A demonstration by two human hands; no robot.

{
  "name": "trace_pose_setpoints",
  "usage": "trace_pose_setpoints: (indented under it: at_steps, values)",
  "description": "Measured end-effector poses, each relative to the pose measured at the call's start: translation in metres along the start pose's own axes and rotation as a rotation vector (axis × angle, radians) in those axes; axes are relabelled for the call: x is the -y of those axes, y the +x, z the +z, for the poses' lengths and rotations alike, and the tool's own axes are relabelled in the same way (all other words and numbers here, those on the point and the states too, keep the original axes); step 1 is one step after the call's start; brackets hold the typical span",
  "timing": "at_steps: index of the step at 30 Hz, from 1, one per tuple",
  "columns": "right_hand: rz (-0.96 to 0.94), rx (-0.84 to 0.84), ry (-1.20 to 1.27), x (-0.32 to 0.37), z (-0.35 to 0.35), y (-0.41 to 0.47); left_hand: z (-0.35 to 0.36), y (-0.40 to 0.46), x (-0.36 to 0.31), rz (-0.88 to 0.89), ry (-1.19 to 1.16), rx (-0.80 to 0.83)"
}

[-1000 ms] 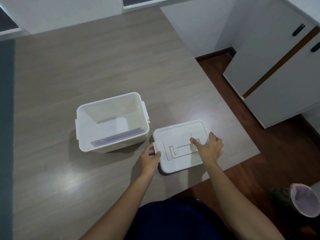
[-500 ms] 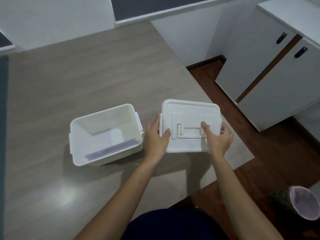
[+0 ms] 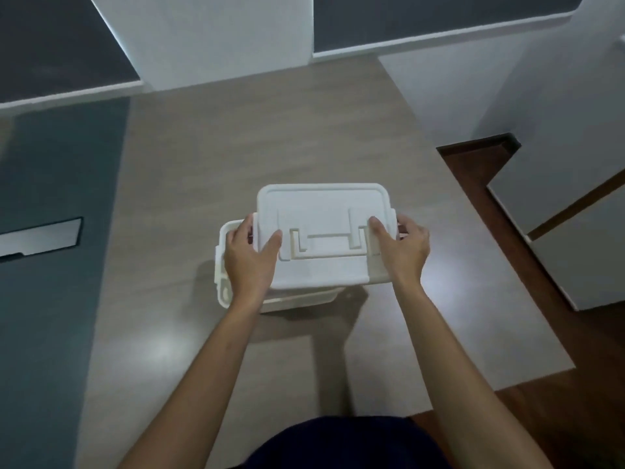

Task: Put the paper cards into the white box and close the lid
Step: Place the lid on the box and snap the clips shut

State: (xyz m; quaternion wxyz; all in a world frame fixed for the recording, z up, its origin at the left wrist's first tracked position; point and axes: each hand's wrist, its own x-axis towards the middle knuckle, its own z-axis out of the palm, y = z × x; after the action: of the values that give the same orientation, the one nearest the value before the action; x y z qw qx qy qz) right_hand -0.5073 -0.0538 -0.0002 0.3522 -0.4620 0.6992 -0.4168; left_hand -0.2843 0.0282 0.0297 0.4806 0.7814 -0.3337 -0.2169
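Both hands, left hand (image 3: 248, 255) and right hand (image 3: 400, 250), grip the lid (image 3: 321, 211) by its short ends above the white box (image 3: 223, 292). It looks light and stiff.

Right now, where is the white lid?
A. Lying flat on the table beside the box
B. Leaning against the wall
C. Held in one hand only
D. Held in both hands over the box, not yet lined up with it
D: the left hand and right hand grip the lid by its short sides above the white box, whose left rim still shows uncovered.
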Motion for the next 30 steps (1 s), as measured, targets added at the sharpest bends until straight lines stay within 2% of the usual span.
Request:
trace_pose_setpoints:
  at_steps: [4, 9, 12, 16, 24, 30]
  values:
    - [-0.060, 0.130, -0.051, 0.016, 0.038, -0.015, -0.037, 0.019, 0.032, -0.066, 0.043, -0.079]
    - [-0.091, 0.201, -0.169, 0.021, 0.068, -0.032, -0.059, 0.031, 0.068, -0.142, 0.090, -0.065]
    - [-0.095, 0.197, -0.228, 0.013, 0.077, -0.041, -0.063, 0.031, 0.086, -0.199, 0.104, -0.022]
    - [-0.135, 0.144, -0.302, 0.002, 0.080, -0.044, -0.062, 0.032, 0.093, -0.231, -0.047, 0.023]
    - [0.025, 0.290, -0.134, -0.004, 0.081, -0.030, -0.055, 0.046, 0.092, -0.281, -0.115, 0.094]
    - [0.299, 0.411, -0.063, -0.009, 0.078, -0.020, -0.060, 0.051, 0.094, -0.542, -0.214, 0.201]
